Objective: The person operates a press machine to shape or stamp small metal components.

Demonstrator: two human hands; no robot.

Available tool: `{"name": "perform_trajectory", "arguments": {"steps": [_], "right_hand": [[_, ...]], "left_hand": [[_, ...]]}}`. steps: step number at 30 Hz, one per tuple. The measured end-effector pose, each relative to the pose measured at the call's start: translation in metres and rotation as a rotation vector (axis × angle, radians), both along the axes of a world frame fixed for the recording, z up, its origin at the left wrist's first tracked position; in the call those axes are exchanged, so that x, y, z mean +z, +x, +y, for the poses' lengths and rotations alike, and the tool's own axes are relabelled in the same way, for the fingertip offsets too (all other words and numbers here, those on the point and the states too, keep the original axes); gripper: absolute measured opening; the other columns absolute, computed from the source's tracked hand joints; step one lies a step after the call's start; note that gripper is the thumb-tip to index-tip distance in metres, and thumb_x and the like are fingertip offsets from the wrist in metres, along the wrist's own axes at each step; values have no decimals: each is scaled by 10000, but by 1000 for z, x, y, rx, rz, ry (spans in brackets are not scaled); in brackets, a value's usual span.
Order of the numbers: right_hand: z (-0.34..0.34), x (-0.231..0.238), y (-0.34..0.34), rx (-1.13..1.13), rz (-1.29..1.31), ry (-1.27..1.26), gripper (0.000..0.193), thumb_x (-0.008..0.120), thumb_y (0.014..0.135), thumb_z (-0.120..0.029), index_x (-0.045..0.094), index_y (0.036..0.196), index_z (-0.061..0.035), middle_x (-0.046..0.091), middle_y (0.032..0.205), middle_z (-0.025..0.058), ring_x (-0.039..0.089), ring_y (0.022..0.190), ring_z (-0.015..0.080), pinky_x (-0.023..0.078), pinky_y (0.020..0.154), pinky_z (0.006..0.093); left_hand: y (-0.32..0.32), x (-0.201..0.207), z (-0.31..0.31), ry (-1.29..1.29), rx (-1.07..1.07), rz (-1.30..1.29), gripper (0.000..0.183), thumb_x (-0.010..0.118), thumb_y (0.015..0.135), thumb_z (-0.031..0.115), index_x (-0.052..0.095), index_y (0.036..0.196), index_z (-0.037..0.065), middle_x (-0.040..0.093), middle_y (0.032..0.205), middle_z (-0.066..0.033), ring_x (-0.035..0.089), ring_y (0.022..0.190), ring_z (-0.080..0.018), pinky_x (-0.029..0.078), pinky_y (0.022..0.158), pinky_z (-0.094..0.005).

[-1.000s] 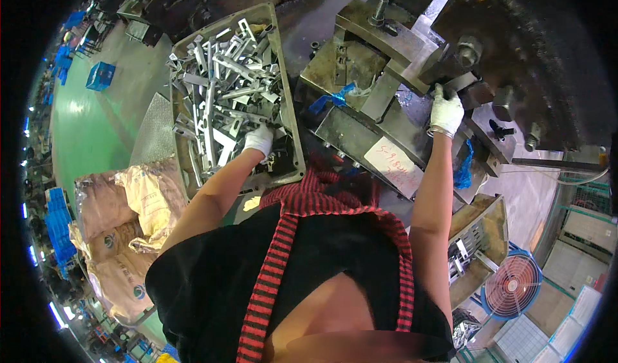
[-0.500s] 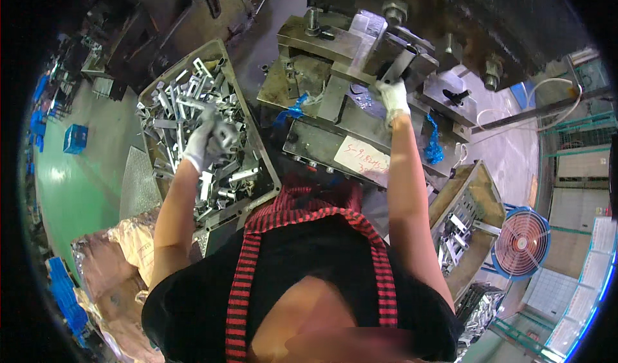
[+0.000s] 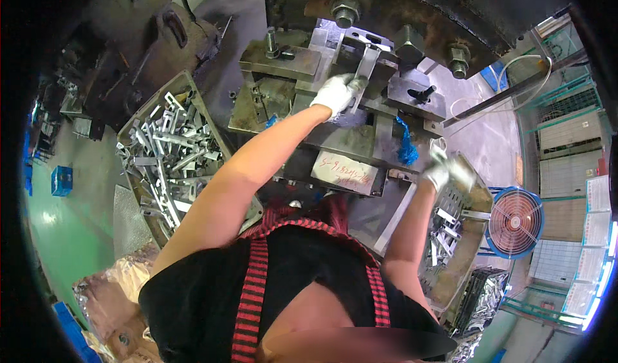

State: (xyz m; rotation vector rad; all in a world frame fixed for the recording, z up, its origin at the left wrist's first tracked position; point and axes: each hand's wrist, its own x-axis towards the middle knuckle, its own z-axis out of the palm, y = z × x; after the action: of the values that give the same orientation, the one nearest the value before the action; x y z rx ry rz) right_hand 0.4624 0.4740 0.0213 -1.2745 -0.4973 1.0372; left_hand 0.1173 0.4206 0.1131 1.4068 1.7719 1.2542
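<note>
A pale card (image 3: 344, 171) on the near face of the press tooling (image 3: 283, 64) carries red handwriting, partly smudged. White sheets (image 3: 598, 199) hang on the wall at far right, their print too small to read.

The left hand (image 3: 335, 95), in a white glove, is at the tooling, its grip pinching a silvery metal bracket (image 3: 368, 62), which stands slanted in the middle of the tooling, below the large bolts. The right hand (image 3: 445, 172), also gloved, hangs over the far end of the right bin (image 3: 477, 199); it is blurred, so whether its grip is spread or pressed together I cannot tell. Loose metal pieces (image 3: 443, 237) lie in that bin, near the hand, and a blue tangle (image 3: 406, 147) hangs just left of it.

Half a second ago the left hand was over the left bin (image 3: 207, 120), with its heap of metal parts (image 3: 168, 160), and the right hand was at the tooling. Now the left has crossed to the tooling and the right has swung nearer, to the right bin. The view has shifted as well.
</note>
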Motion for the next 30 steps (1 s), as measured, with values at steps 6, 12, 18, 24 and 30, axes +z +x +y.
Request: {"name": "perform_trajectory", "arguments": {"steps": [6, 12, 18, 24, 30], "right_hand": [[-33, -51, 43, 67, 20, 141, 359, 453, 896, -356, 625, 1005, -61, 613, 815, 18, 554, 656, 103, 459, 574, 259], [-33, 22, -177, 632, -833, 340, 213, 598, 831, -188, 650, 948, -17, 663, 871, 136, 627, 781, 261, 479, 705, 346], [-9, 67, -248, 727, -1302, 442, 332, 563, 828, -349, 660, 909, -42, 639, 876, 198, 609, 824, 360, 480, 737, 416], [4, 48, -247, 702, -1249, 447, 353, 567, 816, -349, 665, 874, -14, 636, 879, 212, 609, 844, 358, 471, 762, 411], [7, 34, -252, 652, -1148, 414, 361, 617, 789, -334, 658, 854, 19, 642, 796, 209, 632, 754, 341, 481, 684, 395]], "left_hand": [[14, -49, 0, -112, 96, -133, 422, 533, 854, 282, 509, 1215, 66, 624, 949, -197, 600, 930, -292, 460, 811, -359], [-7, -78, -132, 67, 182, -90, 448, 567, 829, 267, 502, 1203, 28, 568, 1107, -221, 539, 1033, -359, 424, 881, -383], [-134, -60, -301, -351, 464, 838, 627, 657, 746, 321, 426, 1273, 71, 518, 1172, -192, 550, 1022, -325, 414, 927, -377], [-186, -94, -429, -1314, 632, 525, 946, 704, 657, 392, 177, 1424, 227, 272, 1405, -215, 382, 1233, -390, 374, 988, -427], [-186, -102, -415, -868, 887, 313, 334, 634, 749, 256, 596, 1066, 161, 616, 976, -159, 607, 914, -332, 500, 765, -403]]}}
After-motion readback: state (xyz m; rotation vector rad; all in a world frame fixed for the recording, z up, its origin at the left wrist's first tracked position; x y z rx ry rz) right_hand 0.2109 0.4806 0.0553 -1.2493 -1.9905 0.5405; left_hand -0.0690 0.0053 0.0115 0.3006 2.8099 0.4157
